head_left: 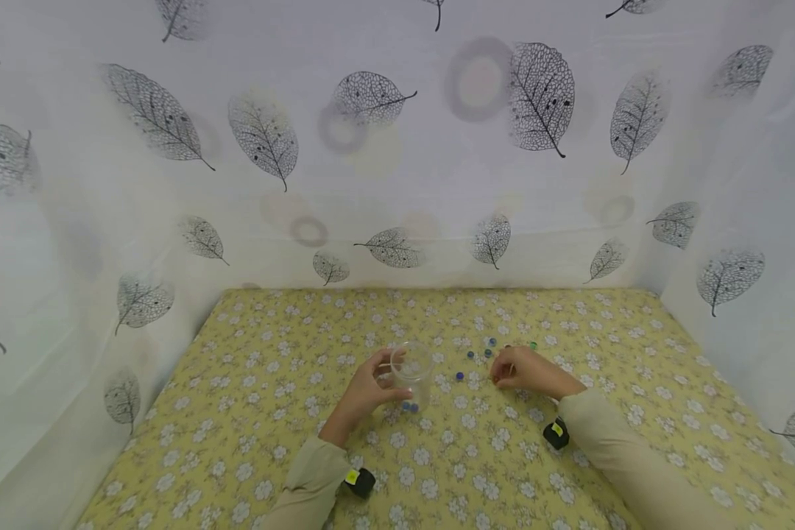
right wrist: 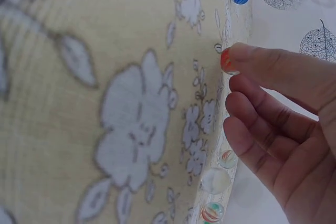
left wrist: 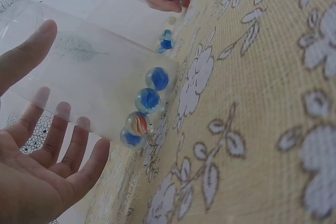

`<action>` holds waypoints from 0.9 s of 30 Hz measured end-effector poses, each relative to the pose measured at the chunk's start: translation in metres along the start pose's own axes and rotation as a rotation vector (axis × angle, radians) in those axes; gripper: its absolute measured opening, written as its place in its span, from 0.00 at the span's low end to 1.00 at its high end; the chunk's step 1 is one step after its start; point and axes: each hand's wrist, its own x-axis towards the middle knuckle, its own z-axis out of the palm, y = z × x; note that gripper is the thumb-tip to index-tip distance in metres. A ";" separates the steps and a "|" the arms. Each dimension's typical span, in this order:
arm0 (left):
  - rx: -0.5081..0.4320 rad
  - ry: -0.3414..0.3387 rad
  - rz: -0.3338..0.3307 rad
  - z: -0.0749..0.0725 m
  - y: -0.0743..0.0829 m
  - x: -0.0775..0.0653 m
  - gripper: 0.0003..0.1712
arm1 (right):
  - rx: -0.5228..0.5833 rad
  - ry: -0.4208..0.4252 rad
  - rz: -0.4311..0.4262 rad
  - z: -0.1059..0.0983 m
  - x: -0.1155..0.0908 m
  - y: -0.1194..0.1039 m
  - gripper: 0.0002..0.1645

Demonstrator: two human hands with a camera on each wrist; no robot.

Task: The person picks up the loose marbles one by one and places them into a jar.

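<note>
The clear cup stands upright on the flower-patterned counter, the left hand curled round its side. Apart from it, the right hand pinches a red marble. Three blue marbles and a striped marble lie inside the cup; a loose blue marble sits between the hands.

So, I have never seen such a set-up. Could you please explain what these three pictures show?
No robot here: these are a person's bare left hand and right hand. The wide picture is taken from the head, the other two from the left and right wrists. Loose marbles lie on a yellow flowered cloth, with white leaf-printed sheeting beyond it. The left hand holds a clear cup with several marbles inside. The right hand pinches a red-orange marble; I cannot tell whether it is off the cloth.
</note>
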 end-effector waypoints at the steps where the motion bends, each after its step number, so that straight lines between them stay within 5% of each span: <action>1: -0.002 -0.001 -0.001 0.000 0.000 0.000 0.41 | 0.002 -0.002 0.001 0.000 0.000 0.000 0.04; 17: 0.011 -0.003 0.002 0.000 0.000 0.000 0.42 | -0.007 0.002 -0.013 0.004 0.001 0.008 0.06; 27: 0.011 0.000 -0.013 -0.001 -0.001 0.001 0.41 | -0.022 0.059 -0.001 -0.012 -0.001 -0.011 0.03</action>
